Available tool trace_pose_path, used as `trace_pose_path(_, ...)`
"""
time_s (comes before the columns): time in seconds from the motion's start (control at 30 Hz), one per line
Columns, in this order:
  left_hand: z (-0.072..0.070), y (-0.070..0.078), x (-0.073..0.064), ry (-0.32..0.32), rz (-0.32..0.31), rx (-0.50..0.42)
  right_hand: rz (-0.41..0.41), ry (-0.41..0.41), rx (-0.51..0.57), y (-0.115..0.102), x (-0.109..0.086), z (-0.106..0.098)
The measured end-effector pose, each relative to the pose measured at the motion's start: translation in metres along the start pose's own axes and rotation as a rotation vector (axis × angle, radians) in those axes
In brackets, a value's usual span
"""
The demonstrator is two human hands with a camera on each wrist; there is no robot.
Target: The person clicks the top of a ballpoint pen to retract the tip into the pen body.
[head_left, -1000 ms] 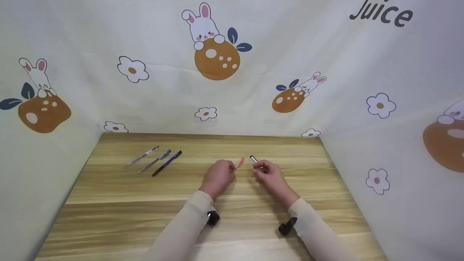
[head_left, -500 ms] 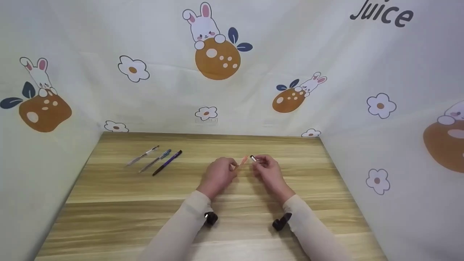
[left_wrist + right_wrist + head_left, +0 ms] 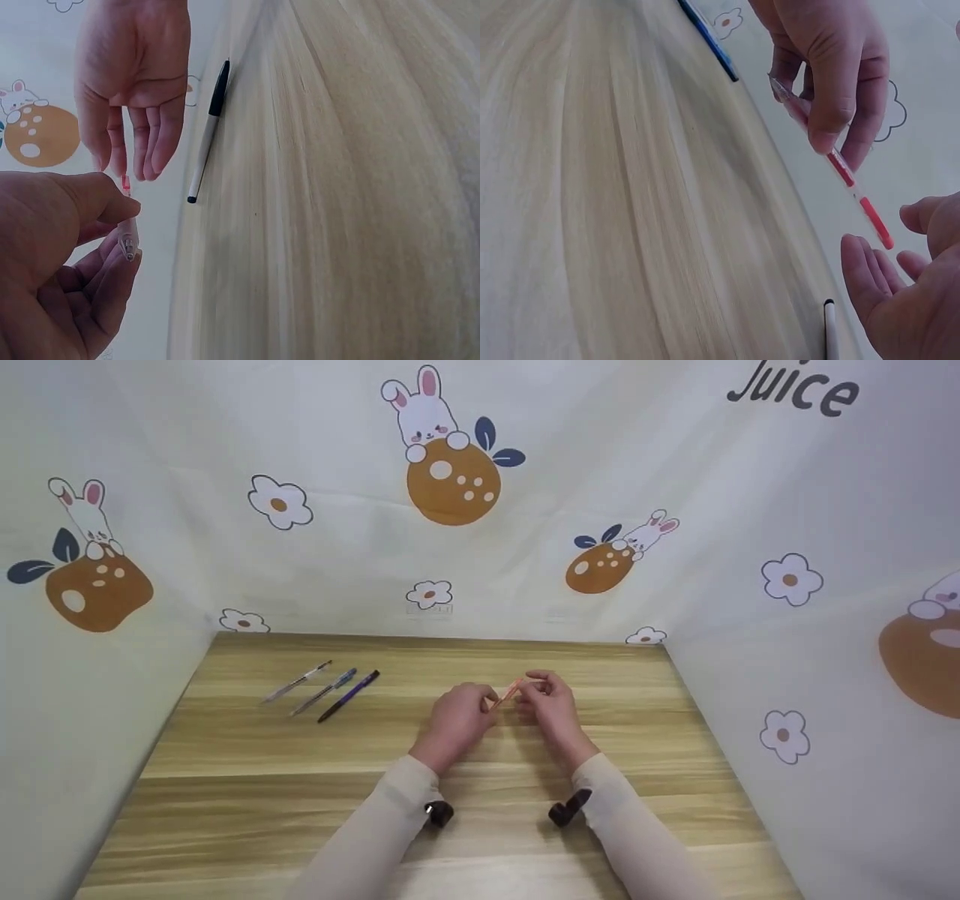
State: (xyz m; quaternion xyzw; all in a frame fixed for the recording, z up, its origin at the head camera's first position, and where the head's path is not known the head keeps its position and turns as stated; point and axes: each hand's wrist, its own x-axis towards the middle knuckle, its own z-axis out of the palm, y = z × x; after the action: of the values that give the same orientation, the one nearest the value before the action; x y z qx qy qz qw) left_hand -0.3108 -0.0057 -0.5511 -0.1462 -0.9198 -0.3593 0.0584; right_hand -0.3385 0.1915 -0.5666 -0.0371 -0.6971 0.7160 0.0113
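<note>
My left hand [image 3: 459,720] pinches a clear-barrelled pen with red ink [image 3: 841,166] between thumb and fingers. The pen slants out toward my right hand [image 3: 553,709], its red end foremost. In the right wrist view, that red end reaches between the right hand's parted thumb and fingers [image 3: 866,274], with a gap on both sides. A white pen with a black grip and black end [image 3: 201,154] lies on the table by the right hand. The head view has this white pen hidden behind the right hand.
Three pens lie side by side at the table's left: a clear one [image 3: 298,681], one with a blue end [image 3: 325,691] and a dark purple one [image 3: 349,696]. A printed cloth [image 3: 337,555] hangs around the table's back and sides.
My right hand has moved left and slightly away from me, closing on the red pen's end and covering the white pen in the head view. The left hand has shifted slightly right, still pinching its pen.
</note>
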Motion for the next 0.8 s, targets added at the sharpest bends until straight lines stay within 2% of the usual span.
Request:
trace_pose_path(0.47, 0.001, 0.003, -0.004, 0.027, 0.045, 0.033, 0.022, 0.013, 0.144, 0.007, 0.002, 0.014)
trace_pose_path(0.67, 0.002, 0.003, -0.004, 0.028, 0.033, 0.026, 0.04, 0.024, 0.168, 0.008, 0.003, 0.016)
trace_pose_path(0.8, 0.003, 0.002, -0.005, 0.006, -0.001, -0.026, 0.047, 0.025, 0.168, 0.009, 0.003, 0.016)
